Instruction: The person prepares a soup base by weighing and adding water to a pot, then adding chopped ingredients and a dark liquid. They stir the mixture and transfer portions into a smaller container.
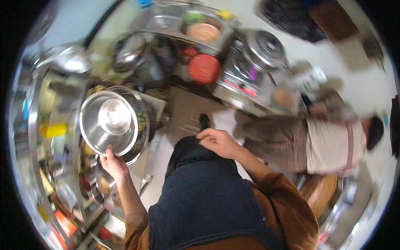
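My left hand (115, 164) grips the near rim of a shiny stainless steel bowl (90, 125), thumb over the edge. The bowl is tilted, and its inside faces me. Under and beside it is a larger round vessel (144, 125) with dark green contents, mostly hidden by the bowl. In front of my dark apron (203, 200), my right hand (220, 143) has its fingers drawn together. A thin pale line (187, 129) runs near its fingertips, but blur hides whether the hand holds it.
A metal rack (78, 131) crowded with kitchenware stands at left. Ahead are a steel sink (162, 17) with a pinkish basin (203, 32), a red round container (204, 68), and a lidded metal pot (265, 48) by a gas stove (240, 84). Another person (331, 145) stands at right.
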The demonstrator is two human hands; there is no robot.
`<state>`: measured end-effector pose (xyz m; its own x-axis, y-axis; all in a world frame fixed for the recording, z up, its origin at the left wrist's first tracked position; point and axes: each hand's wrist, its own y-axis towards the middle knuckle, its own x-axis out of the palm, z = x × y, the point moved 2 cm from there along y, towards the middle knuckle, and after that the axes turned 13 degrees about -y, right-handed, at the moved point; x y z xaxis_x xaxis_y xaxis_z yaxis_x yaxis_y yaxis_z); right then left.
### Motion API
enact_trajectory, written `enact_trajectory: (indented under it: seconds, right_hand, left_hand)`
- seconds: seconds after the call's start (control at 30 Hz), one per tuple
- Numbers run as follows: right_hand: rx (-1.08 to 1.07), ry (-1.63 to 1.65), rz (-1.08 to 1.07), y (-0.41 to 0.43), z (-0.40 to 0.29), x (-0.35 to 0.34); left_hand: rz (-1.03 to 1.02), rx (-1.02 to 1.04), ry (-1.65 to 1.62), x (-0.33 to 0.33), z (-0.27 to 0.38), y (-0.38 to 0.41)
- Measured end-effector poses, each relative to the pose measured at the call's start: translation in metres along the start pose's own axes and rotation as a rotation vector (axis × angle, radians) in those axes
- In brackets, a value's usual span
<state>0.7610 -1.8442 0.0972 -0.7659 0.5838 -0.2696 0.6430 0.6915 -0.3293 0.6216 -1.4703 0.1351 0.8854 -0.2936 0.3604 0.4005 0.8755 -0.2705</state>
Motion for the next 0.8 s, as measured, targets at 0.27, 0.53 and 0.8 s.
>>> enact_trajectory:
  seconds: [0.27, 0.53, 0.8]
  right_hand:
    - [0.046, 0.731, 0.458, -0.146, -0.001, 0.079]
    - [0.134, 0.556, 1.152, -0.299, 0.03, 0.105]
    - [0.113, 0.894, 1.433, -0.467, 0.117, 0.127]
  left_hand:
    - [-0.728, -0.087, 0.34, 0.089, -0.085, -0.142]
    - [-1.178, -0.45, 0.343, 0.088, -0.143, -0.295]
    - [-1.502, -0.478, 0.606, 0.075, -0.197, -0.487]
